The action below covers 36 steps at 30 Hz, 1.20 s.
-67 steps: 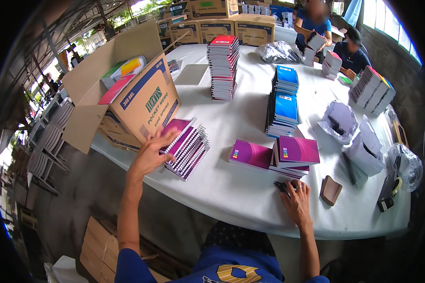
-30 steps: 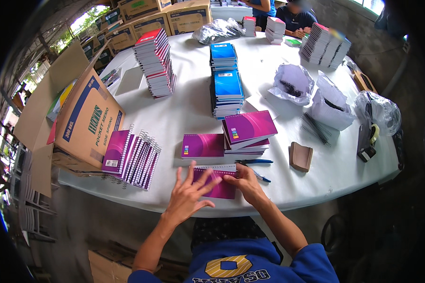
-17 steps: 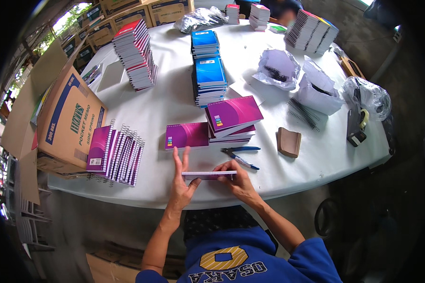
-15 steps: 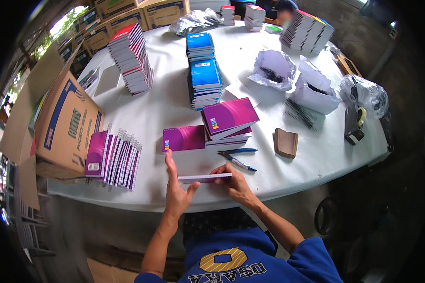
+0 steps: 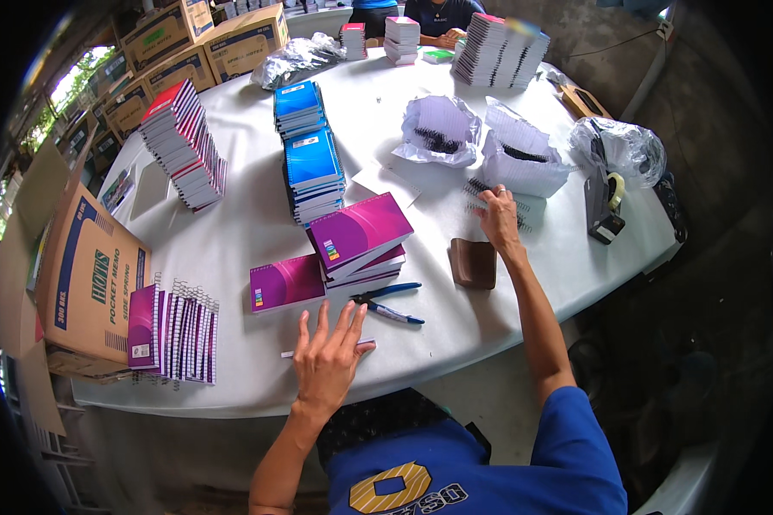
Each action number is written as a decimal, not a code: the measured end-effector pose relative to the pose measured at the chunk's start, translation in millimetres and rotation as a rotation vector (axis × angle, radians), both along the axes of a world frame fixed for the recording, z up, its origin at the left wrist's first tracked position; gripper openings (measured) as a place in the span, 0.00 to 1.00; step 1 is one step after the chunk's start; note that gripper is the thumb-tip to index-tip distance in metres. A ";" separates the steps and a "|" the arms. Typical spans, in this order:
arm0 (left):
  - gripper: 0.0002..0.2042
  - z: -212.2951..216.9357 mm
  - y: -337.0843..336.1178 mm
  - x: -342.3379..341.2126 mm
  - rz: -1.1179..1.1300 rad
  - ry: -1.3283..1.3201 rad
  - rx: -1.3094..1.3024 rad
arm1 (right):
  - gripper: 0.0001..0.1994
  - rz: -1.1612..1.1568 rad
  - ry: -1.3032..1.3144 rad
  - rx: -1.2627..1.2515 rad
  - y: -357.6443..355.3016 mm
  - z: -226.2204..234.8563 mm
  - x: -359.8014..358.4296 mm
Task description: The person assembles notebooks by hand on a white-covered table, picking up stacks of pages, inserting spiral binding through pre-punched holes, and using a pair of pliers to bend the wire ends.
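Observation:
My left hand [image 5: 326,365] lies with fingers spread over a thin notebook [image 5: 366,346] by the table's near edge; most of that notebook is hidden beneath it. Farther off to the right, my right hand [image 5: 500,215] has its fingers bent and closed on a dark spiral binding coil [image 5: 476,185], among several loose coils [image 5: 524,225]. Just beyond my left hand are purple notebooks: a single one [image 5: 288,283] beside a small stack [image 5: 361,230]. Blue-handled pliers [image 5: 397,314] lie to the right of my left hand. A brown curved block [image 5: 473,264] rests near my right forearm.
Coil-bound purple notebooks [image 5: 176,330] stand beside an open carton [image 5: 94,275] at left. Red [image 5: 180,146] and blue [image 5: 313,167] notebook stacks rise farther back. Two paper-wrapped coil bundles [image 5: 438,129] and a tape dispenser [image 5: 605,206] sit right. A person [image 5: 442,17] is at the far side.
My right hand has let go of the notebook and moved out to the coils. The notebook, held up on edge before, is now low under my spread left hand. The view has shifted right.

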<state>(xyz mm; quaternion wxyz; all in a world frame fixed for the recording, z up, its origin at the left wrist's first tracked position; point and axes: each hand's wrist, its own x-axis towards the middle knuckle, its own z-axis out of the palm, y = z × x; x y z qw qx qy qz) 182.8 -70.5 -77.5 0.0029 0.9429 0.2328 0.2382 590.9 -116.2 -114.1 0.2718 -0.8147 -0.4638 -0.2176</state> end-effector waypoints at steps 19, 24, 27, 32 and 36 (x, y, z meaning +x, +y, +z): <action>0.31 -0.3 1.2 -0.8 0.054 0.022 -0.012 | 0.12 0.852 0.768 -0.077 -41.9 52.6 -212.2; 0.31 -2.5 1.1 -1.2 0.061 0.012 -0.031 | 0.10 0.907 0.761 -0.141 -40.4 46.8 -211.8; 0.32 -2.2 2.4 -1.9 0.053 0.014 -0.043 | 0.09 0.960 0.692 -0.245 -39.9 49.5 -205.7; 0.32 3.4 2.6 -2.4 0.051 0.056 -0.048 | 0.09 0.893 0.432 -0.235 -45.3 61.8 -215.1; 0.30 9.6 6.6 -0.1 -0.034 0.069 -0.137 | 0.11 0.863 0.494 -0.547 -46.2 61.0 -213.5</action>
